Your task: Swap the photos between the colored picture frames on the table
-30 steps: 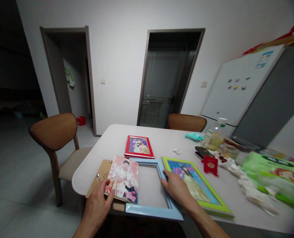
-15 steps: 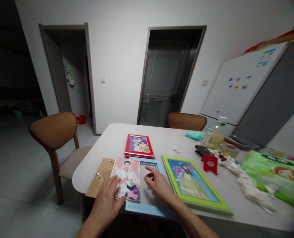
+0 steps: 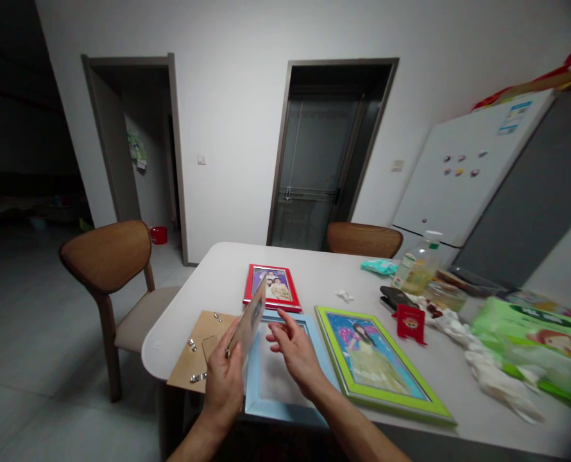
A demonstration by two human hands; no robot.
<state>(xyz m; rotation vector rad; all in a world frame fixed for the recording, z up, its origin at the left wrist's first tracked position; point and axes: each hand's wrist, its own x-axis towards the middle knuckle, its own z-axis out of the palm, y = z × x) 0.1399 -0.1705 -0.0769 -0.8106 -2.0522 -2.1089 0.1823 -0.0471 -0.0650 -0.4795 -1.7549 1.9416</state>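
Note:
My left hand [image 3: 222,385] grips a printed photo [image 3: 249,321], which stands tilted on edge with its face turned away from me. My right hand [image 3: 295,356] hangs open just above a light blue picture frame [image 3: 285,416] lying flat, holding nothing. Left of that frame lies a brown backing board [image 3: 194,359] with small metal clips. A red frame [image 3: 273,307] with a couple's photo lies behind, partly hidden by the raised print. To the right lies a lime green frame [image 3: 386,401] holding a picture of a figure in a gown.
The frames lie on a white rounded table [image 3: 208,269]. At its right are a red envelope [image 3: 409,323], a dark stapler [image 3: 394,298], crumpled tissue [image 3: 487,375], an oil bottle [image 3: 416,269] and green packs [image 3: 530,340]. Wooden chairs stand around it.
The photo has been lifted off the blue frame and tipped up on edge in my left hand. My right hand has drawn back slightly, and the frame's opening now shows.

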